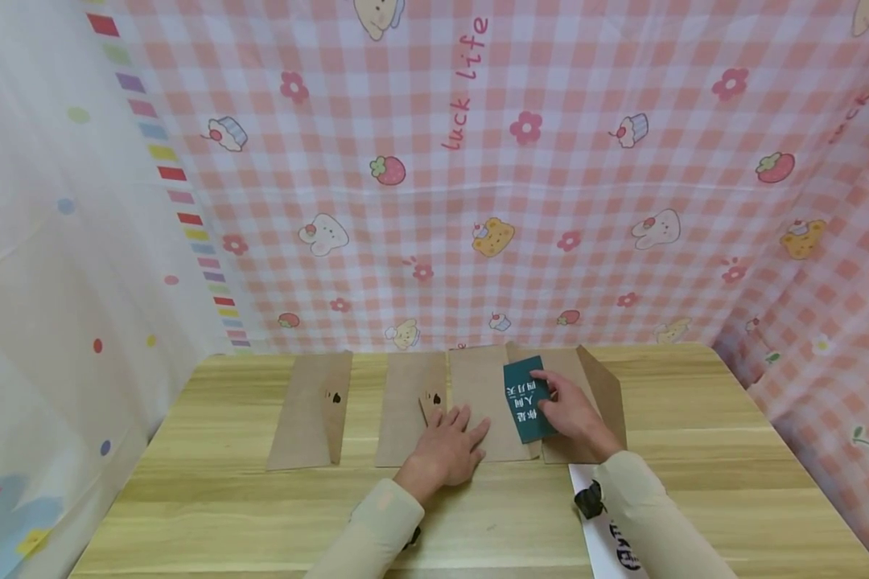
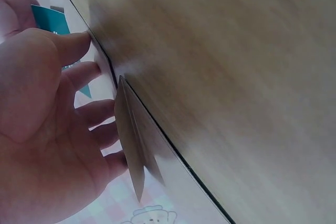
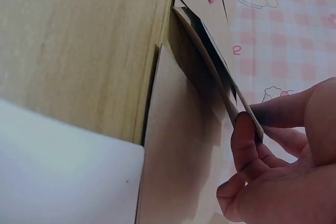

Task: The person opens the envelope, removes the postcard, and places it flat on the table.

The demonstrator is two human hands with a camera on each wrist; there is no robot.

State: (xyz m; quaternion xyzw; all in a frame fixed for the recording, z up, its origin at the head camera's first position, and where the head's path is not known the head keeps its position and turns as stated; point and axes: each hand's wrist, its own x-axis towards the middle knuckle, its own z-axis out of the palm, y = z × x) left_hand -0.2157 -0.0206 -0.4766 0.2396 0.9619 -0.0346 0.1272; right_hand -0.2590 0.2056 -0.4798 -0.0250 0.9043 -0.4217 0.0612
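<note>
A dark green card (image 1: 525, 402) with white characters lies over the right edge of the third kraft envelope (image 1: 481, 382), pinched by my right hand (image 1: 574, 412) at its right side. In the right wrist view, thumb and fingers (image 3: 247, 142) close on a thin edge there, beside a gap between brown paper layers (image 3: 210, 40). My left hand (image 1: 445, 450) rests with spread, nearly straight fingers across the second envelope (image 1: 405, 410) and the third. Some of its fingertips touch a raised brown flap (image 2: 131, 140) in the left wrist view.
Another kraft envelope (image 1: 300, 414) with a small dark mark lies at the left. A fourth envelope (image 1: 565, 366) has its flap (image 1: 604, 394) folded out to the right. Under the right forearm lies a white sheet (image 1: 597, 539) with black lettering. A checked curtain (image 1: 434, 281) hangs behind the table.
</note>
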